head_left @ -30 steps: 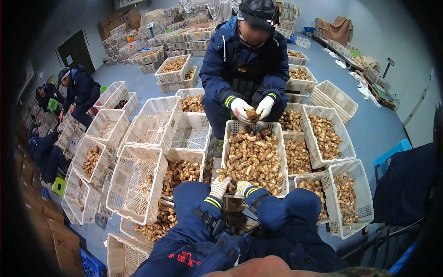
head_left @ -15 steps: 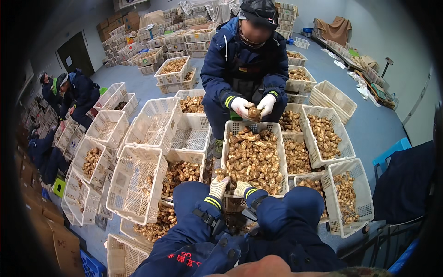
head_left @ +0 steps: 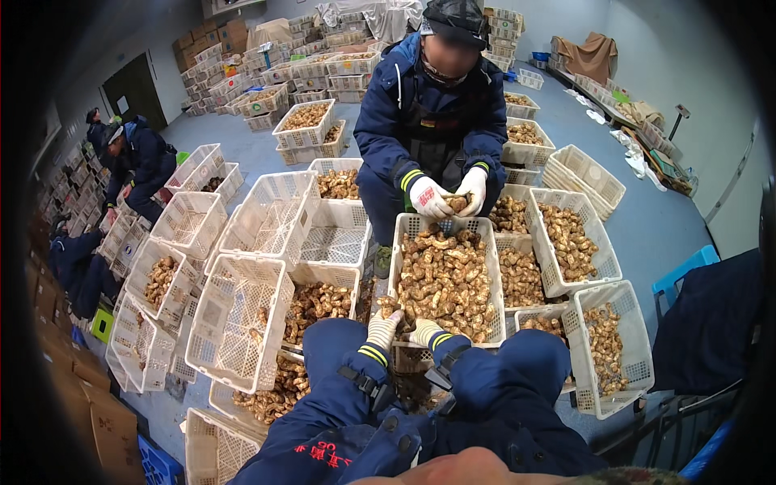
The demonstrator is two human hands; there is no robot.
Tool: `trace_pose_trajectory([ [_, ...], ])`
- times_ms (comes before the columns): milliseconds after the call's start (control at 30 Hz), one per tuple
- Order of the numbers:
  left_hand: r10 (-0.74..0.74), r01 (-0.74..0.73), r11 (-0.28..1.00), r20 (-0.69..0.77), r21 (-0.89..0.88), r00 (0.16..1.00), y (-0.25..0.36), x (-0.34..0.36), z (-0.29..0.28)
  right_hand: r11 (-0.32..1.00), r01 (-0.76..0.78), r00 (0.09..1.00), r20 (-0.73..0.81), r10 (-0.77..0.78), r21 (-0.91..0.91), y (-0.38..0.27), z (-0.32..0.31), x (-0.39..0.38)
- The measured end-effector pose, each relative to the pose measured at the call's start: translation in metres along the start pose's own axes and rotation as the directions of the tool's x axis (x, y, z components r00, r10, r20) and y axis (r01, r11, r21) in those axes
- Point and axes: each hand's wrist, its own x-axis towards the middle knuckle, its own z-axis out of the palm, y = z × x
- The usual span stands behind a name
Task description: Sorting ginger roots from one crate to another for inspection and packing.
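A white plastic crate (head_left: 393,271) heaped with brown, knobbly mushrooms (head_left: 444,279) stands between me and a person facing me. At its near left corner my left hand (head_left: 383,328), in a striped knit glove, is closed on a mushroom (head_left: 389,305). My right hand (head_left: 423,331), gloved alike, lies at the crate's near rim beside the heap; its fingers are partly hidden, so I cannot tell whether they grip anything. Over the far end, the other person's white-gloved hands (head_left: 453,196) hold another mushroom (head_left: 457,204).
Crates with mushrooms flank me: a tilted one (head_left: 608,347) on the right, a filled one (head_left: 315,303) on the left. A nearly bare crate (head_left: 240,319) leans at the left. A blue stool (head_left: 687,271) stands right. Stacked crates (head_left: 311,77) and other people (head_left: 141,166) are farther off.
The other person's gloved hands have turned and shifted slightly right around their mushroom. My hands have hardly moved; the left keeps its mushroom. At the far left, people have shifted a little.
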Motion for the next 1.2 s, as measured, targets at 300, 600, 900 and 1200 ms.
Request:
trace_pose_trajectory([
  [300,-0.042,0.044,0.998,0.055,-0.046,0.998,0.022,-0.014,0.013,0.992,0.009,0.998,-0.062,-0.002,0.124,0.015,0.002,-0.001],
  [600,-0.039,0.044,0.996,0.068,-0.077,0.997,0.004,-0.003,-0.001,0.988,-0.024,0.998,-0.053,0.033,0.153,0.008,0.004,0.001],
  [900,-0.007,0.015,0.996,0.086,-0.083,0.996,0.001,0.003,0.003,0.978,0.034,0.994,-0.106,-0.012,0.206,0.006,-0.005,-0.004],
  [1200,0.063,-0.046,0.986,-0.105,0.161,0.992,-0.018,0.016,0.001,0.872,0.028,0.990,-0.133,0.043,0.488,0.009,-0.048,-0.013],
])
